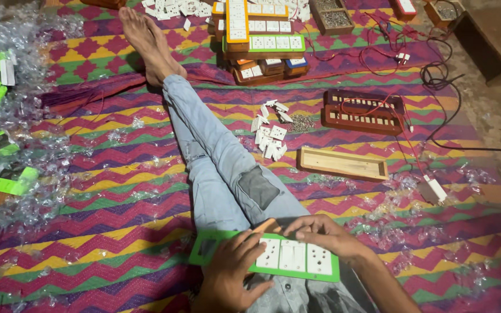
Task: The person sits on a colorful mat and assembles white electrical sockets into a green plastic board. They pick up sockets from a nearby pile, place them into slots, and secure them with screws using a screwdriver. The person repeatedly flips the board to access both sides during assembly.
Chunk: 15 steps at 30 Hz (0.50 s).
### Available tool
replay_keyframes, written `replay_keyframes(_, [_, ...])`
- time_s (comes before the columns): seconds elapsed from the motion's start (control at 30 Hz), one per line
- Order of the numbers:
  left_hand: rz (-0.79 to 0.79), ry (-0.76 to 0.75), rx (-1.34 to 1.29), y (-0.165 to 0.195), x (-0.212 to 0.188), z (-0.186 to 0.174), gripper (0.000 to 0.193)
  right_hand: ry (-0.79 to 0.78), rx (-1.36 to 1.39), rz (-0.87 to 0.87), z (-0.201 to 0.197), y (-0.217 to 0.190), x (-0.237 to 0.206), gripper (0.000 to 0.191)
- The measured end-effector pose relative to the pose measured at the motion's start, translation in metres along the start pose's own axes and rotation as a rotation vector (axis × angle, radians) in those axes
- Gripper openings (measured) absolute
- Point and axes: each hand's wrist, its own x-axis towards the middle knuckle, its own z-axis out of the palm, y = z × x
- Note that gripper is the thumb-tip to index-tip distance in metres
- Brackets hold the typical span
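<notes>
A green switchboard plate (204, 254) with white sockets and switches fitted in it lies across my lap on my jeans. My left hand (233, 269) presses flat on its near left part, fingers spread over a white socket. My right hand (323, 232) rests on the plate's far edge, fingertips curled onto the top of the white modules. A bit of a wooden box shows under the plate between my hands.
My leg stretches over a zigzag mat. Loose white switches (271, 136) and screws (301, 122) lie right of it, then an empty wooden box (342, 164) and a wired wooden board (362, 111). Stacked finished boards (262, 43) stand far off. Plastic wrappers (18, 150) litter the left.
</notes>
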Motion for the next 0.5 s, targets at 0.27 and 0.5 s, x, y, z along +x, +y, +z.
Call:
replay_keyframes(0.27, [0.036,-0.044,0.057,0.024,0.005,-0.022,0.081,-0.116,-0.073,-0.04,-0.007,-0.026,-0.011,0.037])
replay_keyframes(0.5, [0.01,0.087,0.205,0.015,0.011,-0.029,0.081,0.142,-0.196,-0.078,-0.014,-0.023,-0.028,0.042])
